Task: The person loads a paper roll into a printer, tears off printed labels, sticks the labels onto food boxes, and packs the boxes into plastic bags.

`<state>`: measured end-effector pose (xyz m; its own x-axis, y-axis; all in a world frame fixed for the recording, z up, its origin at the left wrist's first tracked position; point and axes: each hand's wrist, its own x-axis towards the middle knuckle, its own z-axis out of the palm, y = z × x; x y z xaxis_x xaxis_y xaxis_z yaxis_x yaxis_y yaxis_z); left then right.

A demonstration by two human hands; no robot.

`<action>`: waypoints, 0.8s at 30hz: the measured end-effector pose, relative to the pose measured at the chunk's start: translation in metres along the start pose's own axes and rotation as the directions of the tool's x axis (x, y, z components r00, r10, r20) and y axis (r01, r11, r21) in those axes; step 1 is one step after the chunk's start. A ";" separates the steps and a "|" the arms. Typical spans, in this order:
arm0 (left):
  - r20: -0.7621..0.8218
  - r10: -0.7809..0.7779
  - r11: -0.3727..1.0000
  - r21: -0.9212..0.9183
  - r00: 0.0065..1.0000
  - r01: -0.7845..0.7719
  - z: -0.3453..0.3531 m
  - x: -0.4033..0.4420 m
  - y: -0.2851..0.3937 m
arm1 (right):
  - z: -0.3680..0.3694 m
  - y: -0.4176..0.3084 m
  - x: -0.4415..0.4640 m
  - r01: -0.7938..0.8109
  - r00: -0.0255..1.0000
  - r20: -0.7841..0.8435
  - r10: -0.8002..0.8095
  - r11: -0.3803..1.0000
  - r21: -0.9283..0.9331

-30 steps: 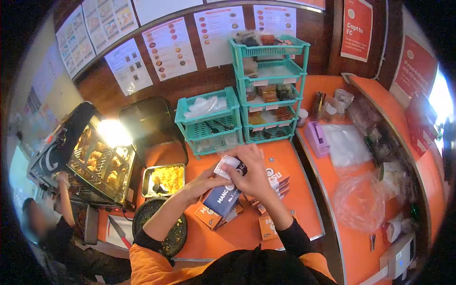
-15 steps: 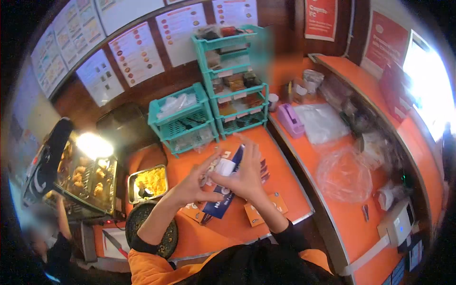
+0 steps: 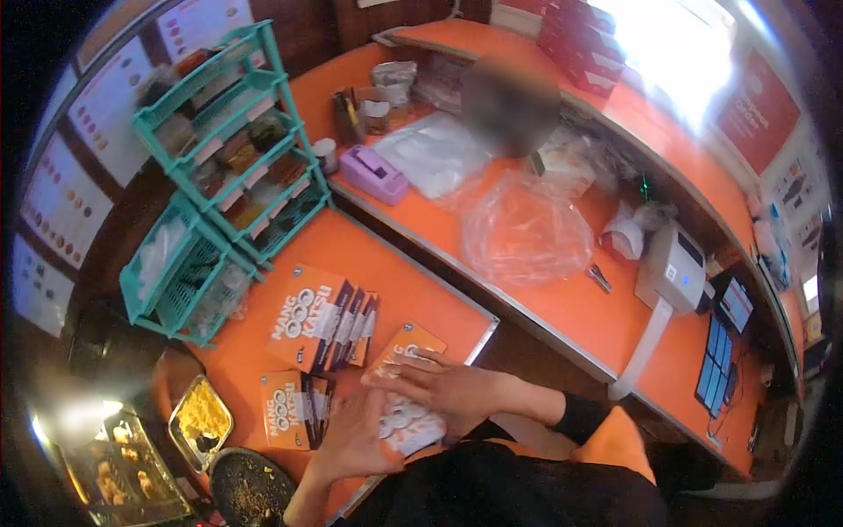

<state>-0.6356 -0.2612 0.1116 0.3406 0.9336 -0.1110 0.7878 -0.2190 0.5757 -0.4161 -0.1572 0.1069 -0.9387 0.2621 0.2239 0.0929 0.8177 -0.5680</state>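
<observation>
Low over the counter's front edge, my left hand [image 3: 358, 436] and my right hand [image 3: 452, 393] hold a printed cardboard sleeve [image 3: 413, 429] between them, close to my body. My left hand is at its left side; my right hand's fingers reach across its top. Part of the sleeve is hidden by the hands. Just beyond lies an orange sleeve [image 3: 417, 338], partly covered by my right fingers. Left of the hands sits a small pile of orange sleeves [image 3: 285, 411]. Farther back, more sleeves [image 3: 307, 321] overlap in a row, lettered "Mangooo Katsu".
Green tiered baskets [image 3: 233, 167] stand at the back left. A metal tray of yellow food [image 3: 200, 417] and a dark round pan [image 3: 250, 487] are at the left. On the right counter are a purple tape dispenser [image 3: 373, 174], clear plastic bags [image 3: 527, 233] and a white printer [image 3: 672, 268].
My view has swung right. My hands have come down and closer to my body; the sleeve between them, which showed blue and tilted, now shows an orange and white face.
</observation>
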 end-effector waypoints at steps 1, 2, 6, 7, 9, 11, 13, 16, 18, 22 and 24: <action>0.068 0.101 0.994 0.043 0.993 -0.104 0.004 0.023 0.007 | -0.003 0.002 -0.014 -0.068 0.995 0.066 0.074 0.994 -0.082; 0.087 0.175 0.984 0.010 0.981 -0.177 0.007 0.046 0.012 | -0.018 0.008 -0.028 -0.186 0.974 0.114 0.195 0.979 -0.088; -0.028 0.408 0.913 -0.012 0.913 -0.408 -0.005 0.174 0.030 | -0.065 0.037 -0.107 -0.567 0.820 -0.178 0.543 0.813 -0.134; -0.243 0.481 0.868 -0.004 0.842 -0.497 -0.006 0.213 0.023 | -0.079 0.045 -0.122 -0.694 0.704 -0.229 0.672 0.720 -0.020; -0.288 0.393 0.905 -0.050 0.873 -0.423 0.025 0.319 -0.010 | -0.100 0.063 -0.142 -0.817 0.522 -0.358 0.774 0.574 0.050; -0.176 0.251 0.958 -0.097 0.952 -0.271 0.073 0.416 -0.039 | -0.103 0.097 -0.159 -0.913 0.242 -0.603 0.760 0.390 0.124; -0.083 0.006 1.000 0.019 0.997 -0.004 0.137 0.479 -0.059 | -0.115 0.153 -0.158 -0.869 0.196 -0.626 0.755 0.429 0.245; -0.092 -0.273 0.953 0.109 0.958 0.282 0.201 0.514 -0.078 | -0.105 0.256 -0.135 -0.683 0.226 -0.561 0.797 0.540 0.492; -0.058 -0.282 0.959 0.017 0.958 0.284 0.175 0.491 -0.064 | -0.088 0.313 -0.119 -0.664 0.218 -0.522 0.824 0.518 0.540; 0.055 -0.318 0.947 0.070 0.946 0.314 0.169 0.484 -0.095 | -0.078 0.331 -0.111 -0.693 0.141 -0.610 0.780 0.517 0.502; 0.098 -0.445 0.895 0.017 0.890 0.445 0.149 0.485 -0.085 | -0.087 0.315 -0.129 -0.876 0.224 -0.652 0.724 0.443 0.190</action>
<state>-0.4602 0.1680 -0.1121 0.0034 0.9006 -0.4346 0.8659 0.2147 0.4518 -0.2369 0.1114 -0.0325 0.0735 0.9851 0.1553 0.8004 0.0346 -0.5984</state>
